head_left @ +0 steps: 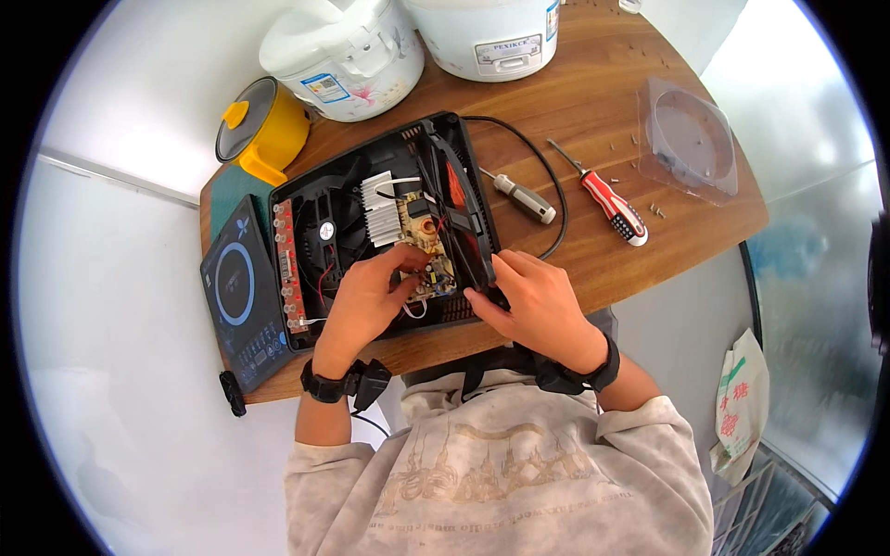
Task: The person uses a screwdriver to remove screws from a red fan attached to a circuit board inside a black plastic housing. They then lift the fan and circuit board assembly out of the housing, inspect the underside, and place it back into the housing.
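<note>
An opened induction cooker's black housing (306, 335) lies on the wooden table. It holds a heat sink (378, 211), a fan (348, 243), a tan circuit board (416, 219) and a narrow red board (286, 269). My left hand (366, 295) reaches over the lower end of the circuit board, fingers pinched near a connector; what they hold is too small to name. On the housing's right, a dark coil disc (461, 181) with copper showing stands tilted on edge. My right hand (540, 298) grips its near end between thumb and fingers.
The black glass panel (243, 329) lies left of the housing. A grey screwdriver (525, 198), a red screwdriver (610, 202), loose screws (657, 211) and a clear plastic tray (656, 169) lie to the right. A yellow pot (282, 130) and two white cookers (385, 79) stand behind. A black cable (553, 171) curves rightward.
</note>
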A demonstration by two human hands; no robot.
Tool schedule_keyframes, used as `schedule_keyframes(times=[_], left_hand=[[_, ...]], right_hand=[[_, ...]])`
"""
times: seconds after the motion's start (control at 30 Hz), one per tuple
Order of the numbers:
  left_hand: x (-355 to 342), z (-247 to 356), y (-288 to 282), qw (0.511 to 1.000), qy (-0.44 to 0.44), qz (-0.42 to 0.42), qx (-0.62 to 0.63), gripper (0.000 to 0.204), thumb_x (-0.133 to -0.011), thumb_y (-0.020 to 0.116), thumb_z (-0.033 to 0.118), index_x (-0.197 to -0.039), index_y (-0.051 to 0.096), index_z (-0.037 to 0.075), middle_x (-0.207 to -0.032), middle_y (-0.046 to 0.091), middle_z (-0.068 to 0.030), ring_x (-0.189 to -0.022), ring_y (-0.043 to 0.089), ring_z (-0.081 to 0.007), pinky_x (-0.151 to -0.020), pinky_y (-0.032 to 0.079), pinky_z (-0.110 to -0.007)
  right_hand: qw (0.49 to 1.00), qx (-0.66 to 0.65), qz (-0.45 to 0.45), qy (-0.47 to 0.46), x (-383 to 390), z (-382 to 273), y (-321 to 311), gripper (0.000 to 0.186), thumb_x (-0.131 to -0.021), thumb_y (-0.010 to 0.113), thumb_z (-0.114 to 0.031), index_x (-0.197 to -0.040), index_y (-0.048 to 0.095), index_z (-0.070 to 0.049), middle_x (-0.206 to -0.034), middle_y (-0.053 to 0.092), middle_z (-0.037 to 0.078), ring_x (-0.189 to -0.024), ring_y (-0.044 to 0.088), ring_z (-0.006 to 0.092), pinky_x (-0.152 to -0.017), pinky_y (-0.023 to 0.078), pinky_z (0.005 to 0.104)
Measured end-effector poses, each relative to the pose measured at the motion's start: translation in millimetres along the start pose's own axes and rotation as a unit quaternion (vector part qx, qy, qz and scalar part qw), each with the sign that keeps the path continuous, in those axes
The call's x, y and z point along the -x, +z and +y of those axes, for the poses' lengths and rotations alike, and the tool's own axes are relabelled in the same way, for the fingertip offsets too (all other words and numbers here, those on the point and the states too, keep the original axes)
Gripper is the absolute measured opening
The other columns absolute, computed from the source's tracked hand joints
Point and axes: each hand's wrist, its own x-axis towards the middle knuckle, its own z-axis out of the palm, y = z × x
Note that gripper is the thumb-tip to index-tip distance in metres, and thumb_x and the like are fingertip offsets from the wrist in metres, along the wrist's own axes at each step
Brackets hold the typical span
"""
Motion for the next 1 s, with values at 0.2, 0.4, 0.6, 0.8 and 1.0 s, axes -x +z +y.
schedule_keyframes(times=[0.2,0.4,0.6,0.8,1.0], left_hand=[[6,8,-17,0.978,0.019,0.142,0.153,0.021,-0.106,0.059,0.016,-0.12,0.068,0.002,-0.113,0.075,-0.0091,-0.096,0.071,-0.0165,-0.077,0.058,-0.03],[25,31,-49,0.923,0.028,0.122,0.363,0.053,-0.111,0.048,0.044,-0.143,0.052,0.002,-0.124,0.071,-0.0144,-0.106,0.07,-0.02,-0.08,0.06,-0.032],[23,22,-39,0.932,-0.037,0.143,0.331,0.06,-0.103,0.066,0.03,-0.152,0.043,0.002,-0.122,0.07,-0.0118,-0.1,0.069,-0.0118,-0.067,0.059,-0.023],[19,0,-39,0.938,-0.08,0.184,0.283,0.063,-0.1,0.067,0.017,-0.155,0.042,0.001,-0.114,0.071,-0.0068,-0.09,0.066,-0.005,-0.059,0.048,-0.017],[42,-47,-37,0.859,-0.073,0.207,0.463,0.066,-0.101,0.062,0.008,-0.158,0.034,-0.007,-0.131,0.065,-0.0126,-0.111,0.068,-0.0156,-0.085,0.057,-0.026]], right_hand=[[0.998,0.061,-0.009,-0.025,-5,-10,2,0.023,-0.085,0.077,-0.024,-0.094,0.062,-0.008,-0.08,0.057,0.007,-0.074,0.065,0.0246,-0.059,0.054,0.038],[0.99,0.11,-0.011,-0.091,-15,-20,14,0.022,-0.082,0.077,-0.022,-0.095,0.063,-0.011,-0.081,0.056,0.004,-0.074,0.065,0.0211,-0.063,0.055,0.0348],[0.981,0.135,-0.026,-0.135,-17,-28,29,0.019,-0.083,0.072,-0.018,-0.099,0.063,-0.012,-0.084,0.056,0.003,-0.076,0.063,0.0189,-0.065,0.054,0.0321],[0.973,0.165,-0.067,-0.146,-21,-34,31,0.021,-0.083,0.068,-0.016,-0.102,0.061,-0.012,-0.087,0.055,0.003,-0.077,0.063,0.0174,-0.064,0.053,0.0306],[0.989,0.099,-0.051,-0.096,-16,-28,26,0.019,-0.087,0.073,-0.014,-0.104,0.064,-0.009,-0.09,0.058,0.003,-0.076,0.065,0.0211,-0.062,0.055,0.034]])
